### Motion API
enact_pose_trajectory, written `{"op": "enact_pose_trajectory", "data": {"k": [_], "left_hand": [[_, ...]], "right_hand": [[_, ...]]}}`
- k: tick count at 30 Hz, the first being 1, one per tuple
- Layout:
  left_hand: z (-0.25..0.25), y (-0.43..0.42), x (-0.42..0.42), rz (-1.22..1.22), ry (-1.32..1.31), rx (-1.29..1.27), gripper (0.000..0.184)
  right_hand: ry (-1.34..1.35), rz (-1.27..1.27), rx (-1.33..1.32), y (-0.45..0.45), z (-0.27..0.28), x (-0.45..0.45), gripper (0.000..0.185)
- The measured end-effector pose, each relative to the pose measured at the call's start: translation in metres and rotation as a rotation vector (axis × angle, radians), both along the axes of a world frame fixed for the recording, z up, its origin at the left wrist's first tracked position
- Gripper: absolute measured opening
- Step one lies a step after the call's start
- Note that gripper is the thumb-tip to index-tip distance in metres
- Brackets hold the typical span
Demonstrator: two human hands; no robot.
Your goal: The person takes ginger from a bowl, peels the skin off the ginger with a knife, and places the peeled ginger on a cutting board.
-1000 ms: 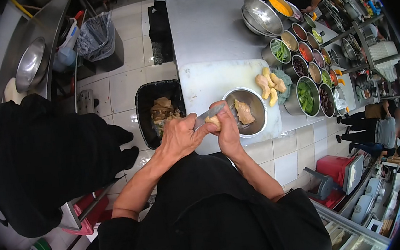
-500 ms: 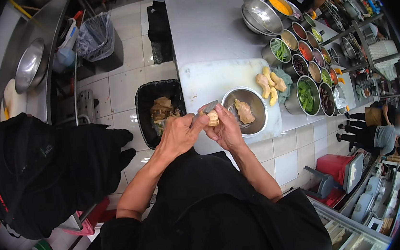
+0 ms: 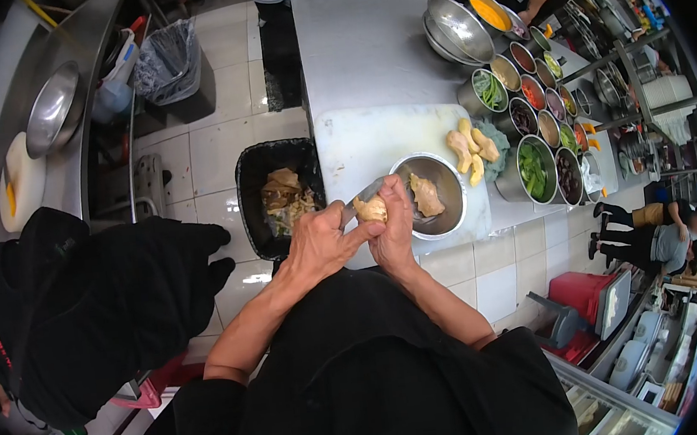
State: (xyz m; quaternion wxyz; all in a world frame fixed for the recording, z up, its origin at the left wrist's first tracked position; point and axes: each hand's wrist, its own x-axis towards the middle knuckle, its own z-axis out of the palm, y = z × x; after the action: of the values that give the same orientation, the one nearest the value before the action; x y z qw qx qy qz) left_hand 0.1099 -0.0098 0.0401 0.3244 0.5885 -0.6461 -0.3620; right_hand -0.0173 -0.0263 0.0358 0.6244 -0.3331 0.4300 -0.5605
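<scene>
- Our tabletop point(image 3: 374, 47) carries a board point(image 3: 366, 136); we cannot see what lies under it, so a hard lean might make it slide.
- The bin point(image 3: 254, 226) stands open just beside the board, near our left hand point(image 3: 313, 242); if our hold slackens that way, we could lose the piece point(image 3: 371, 208) among the scraps point(image 3: 283, 192).
- The bowl point(image 3: 447, 181) sits on the board near our right hand point(image 3: 394, 226), with a lump point(image 3: 426, 196) inside; a wrist knock might shift or tip it.
- The loose ginger point(image 3: 458, 148) rests on the board beside the cloth point(image 3: 494, 138); a tug there could roll some off.
- Our left hand is closed around the knife point(image 3: 366, 193), its thumb at the piece; too much push could carry the edge past and into skin.
- Our right hand grips the piece, fingers close to the blade; a damp or uneven surface might let it turn.
- The piece is between both hands, left of the bowl; it is small, so little room for fingers remains.
</scene>
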Motion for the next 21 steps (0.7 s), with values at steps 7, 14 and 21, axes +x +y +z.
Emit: {"op": "enact_pose_trajectory", "data": {"k": [7,14,21], "left_hand": [[-0.009,0.003,-0.005,-0.010,0.025,-0.029,0.069],[-0.011,0.005,-0.018,-0.001,0.044,-0.039,0.066],[-0.017,0.003,-0.023,-0.001,-0.027,-0.059,0.068]], "right_hand": [[-0.086,0.083,0.002,-0.002,-0.008,-0.004,0.016],[-0.031,-0.067,-0.115,0.001,-0.008,-0.005,0.014],[0.218,-0.237,-0.132,0.003,-0.007,-0.002,0.018]]}}
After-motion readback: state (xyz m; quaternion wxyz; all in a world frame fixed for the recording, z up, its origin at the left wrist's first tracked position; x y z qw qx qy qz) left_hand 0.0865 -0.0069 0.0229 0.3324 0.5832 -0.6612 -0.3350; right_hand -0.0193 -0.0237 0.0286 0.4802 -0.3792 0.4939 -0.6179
